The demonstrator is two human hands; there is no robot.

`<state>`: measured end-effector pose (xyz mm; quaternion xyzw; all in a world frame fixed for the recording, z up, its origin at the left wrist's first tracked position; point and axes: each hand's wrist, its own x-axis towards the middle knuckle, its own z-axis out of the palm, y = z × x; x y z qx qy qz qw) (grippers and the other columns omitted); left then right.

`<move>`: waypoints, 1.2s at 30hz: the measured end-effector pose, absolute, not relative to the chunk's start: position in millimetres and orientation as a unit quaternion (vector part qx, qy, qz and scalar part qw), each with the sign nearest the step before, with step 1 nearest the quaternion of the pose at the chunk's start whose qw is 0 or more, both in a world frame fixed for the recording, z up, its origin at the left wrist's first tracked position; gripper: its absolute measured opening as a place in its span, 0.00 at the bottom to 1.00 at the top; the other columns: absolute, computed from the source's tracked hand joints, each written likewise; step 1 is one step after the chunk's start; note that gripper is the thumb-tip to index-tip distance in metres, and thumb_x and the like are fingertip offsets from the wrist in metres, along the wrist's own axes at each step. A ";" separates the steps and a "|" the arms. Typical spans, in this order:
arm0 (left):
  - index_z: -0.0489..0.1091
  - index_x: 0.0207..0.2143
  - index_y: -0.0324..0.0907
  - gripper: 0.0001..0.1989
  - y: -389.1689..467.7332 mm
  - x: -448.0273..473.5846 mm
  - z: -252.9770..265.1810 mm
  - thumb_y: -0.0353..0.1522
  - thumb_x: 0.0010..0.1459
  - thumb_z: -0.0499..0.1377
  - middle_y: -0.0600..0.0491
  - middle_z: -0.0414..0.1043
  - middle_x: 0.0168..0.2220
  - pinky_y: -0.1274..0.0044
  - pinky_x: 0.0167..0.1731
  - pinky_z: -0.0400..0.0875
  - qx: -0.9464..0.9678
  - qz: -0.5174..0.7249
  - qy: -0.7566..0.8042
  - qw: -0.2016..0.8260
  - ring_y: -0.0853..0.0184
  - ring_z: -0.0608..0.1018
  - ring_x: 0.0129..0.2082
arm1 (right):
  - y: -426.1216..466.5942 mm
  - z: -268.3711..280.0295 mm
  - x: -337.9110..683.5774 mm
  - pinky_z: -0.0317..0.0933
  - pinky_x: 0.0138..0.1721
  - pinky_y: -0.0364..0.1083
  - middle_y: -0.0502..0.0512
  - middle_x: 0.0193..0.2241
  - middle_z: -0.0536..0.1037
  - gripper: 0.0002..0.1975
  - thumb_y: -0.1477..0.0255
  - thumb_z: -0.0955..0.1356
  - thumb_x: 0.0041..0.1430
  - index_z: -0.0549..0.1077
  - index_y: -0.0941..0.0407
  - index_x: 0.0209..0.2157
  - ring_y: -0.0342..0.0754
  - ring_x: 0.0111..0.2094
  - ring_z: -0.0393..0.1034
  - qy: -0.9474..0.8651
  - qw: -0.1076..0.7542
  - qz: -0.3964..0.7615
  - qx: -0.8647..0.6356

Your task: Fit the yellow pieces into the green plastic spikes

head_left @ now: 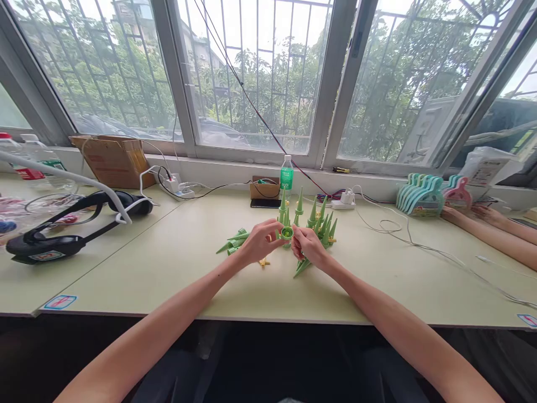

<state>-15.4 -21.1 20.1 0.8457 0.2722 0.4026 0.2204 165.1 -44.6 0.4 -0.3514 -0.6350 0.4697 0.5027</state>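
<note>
Between my hands is a green plastic cone piece (pixel 287 233), its round open end turned toward me. My left hand (pixel 263 242) grips its left side between thumb and fingers. My right hand (pixel 309 244) is closed at its right rim; what its fingers hold is hidden. Several green cones (pixel 325 226) lie clustered behind and beside my right hand, some with yellow bits. More cones stand upright (pixel 299 204) behind my hands. Other green pieces (pixel 237 240) lie left of my left hand. A small yellow piece (pixel 263 262) lies on the table below it.
On the pale table (pixel 168 280), a green-labelled bottle (pixel 286 174) and a small box (pixel 264 189) stand at the back. A black headset (pixel 84 224) lies left, near a cardboard box (pixel 113 159). White cables (pixel 411 240), pastel hangers (pixel 422 195) and another person's arms (pixel 495 232) are right.
</note>
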 end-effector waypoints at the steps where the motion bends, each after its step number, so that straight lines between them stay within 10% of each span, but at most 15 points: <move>1: 0.71 0.34 0.40 0.11 -21.6 -15.4 20.4 0.39 0.56 0.61 0.54 0.64 0.33 0.84 0.20 0.63 0.850 0.398 0.273 0.212 0.77 0.70 0.23 | -44.7 0.6 165.1 0.46 0.10 0.40 0.46 0.10 0.62 0.28 0.50 0.61 0.62 0.55 0.54 0.16 0.39 0.09 0.55 -0.637 0.500 0.468 -0.353; 28: 0.55 0.28 0.42 0.11 -22.6 -11.8 19.3 0.30 0.49 0.58 0.62 0.58 0.21 0.84 0.19 0.56 0.819 0.398 0.342 0.231 0.77 0.63 0.19 | -45.5 -2.9 158.5 0.46 0.10 0.39 0.45 0.10 0.63 0.27 0.50 0.59 0.63 0.58 0.55 0.18 0.38 0.09 0.56 -0.675 0.495 0.411 -0.360; 36: 0.59 0.29 0.41 0.12 -20.0 -11.9 23.3 0.37 0.53 0.60 0.59 0.63 0.21 0.83 0.13 0.59 0.723 0.396 0.365 0.432 0.75 0.69 0.14 | -47.3 -3.0 158.0 0.48 0.13 0.40 0.44 0.12 0.64 0.26 0.48 0.58 0.63 0.58 0.54 0.22 0.38 0.10 0.56 -0.695 0.497 0.371 -0.365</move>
